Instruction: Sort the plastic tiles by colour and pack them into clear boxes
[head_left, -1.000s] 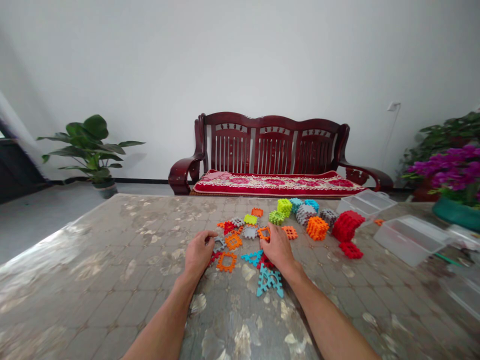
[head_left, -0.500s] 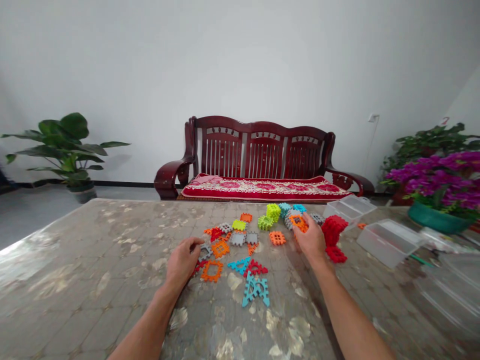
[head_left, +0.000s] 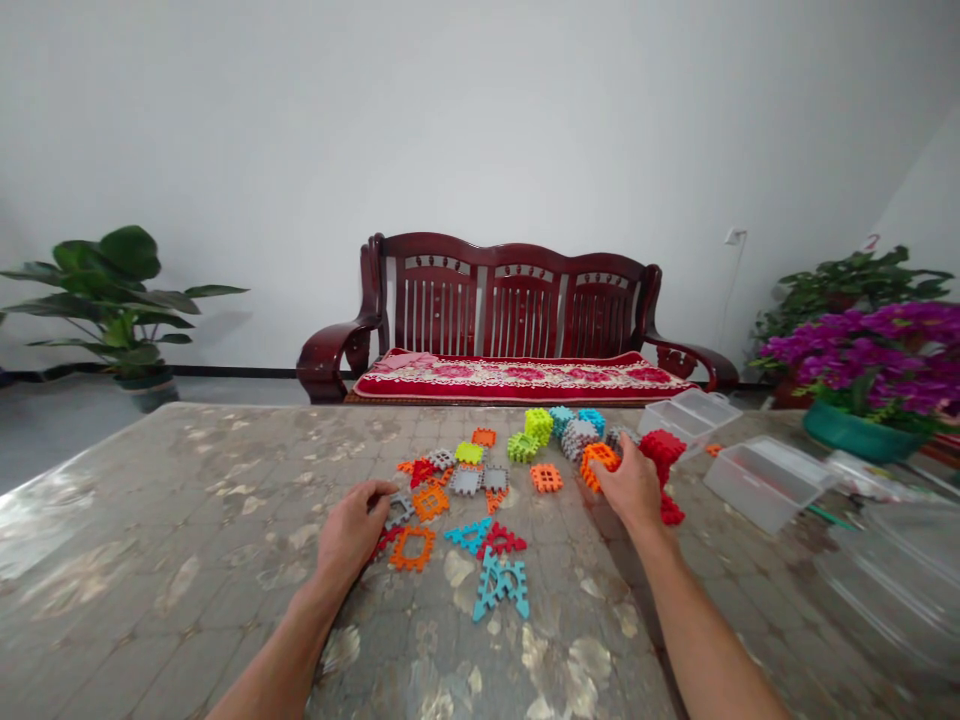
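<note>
White plaster walls point(head_left: 480, 130) enclosed the room, with a dark red wooden bench point(head_left: 517, 300) and its red floral cushion point(head_left: 525, 378) straight ahead of me. A broad-leafed potted plant point(head_left: 112, 300) stood to the left, and magenta flowers in a teal pot point(head_left: 855, 435) stood to the right. Before me lay a long table under a glossy marbled cover point(head_left: 225, 530), with a clear plastic box point(head_left: 769, 485) near its right side. Colourful waffle-grid plastic pieces were spread across its middle, and a red assembled block point(head_left: 661, 450) sat near the far right of them. My right hand point(head_left: 634, 490) curved narrowly over an orange grid-walled plastic block point(head_left: 598, 465), its fingers wrapped around the block to hold the hollow shape steady. My left hand point(head_left: 351, 530) lay low on the table, its fingertips at a grey grid plastic piece point(head_left: 400, 510); I cannot tell whether they gripped it.
</note>
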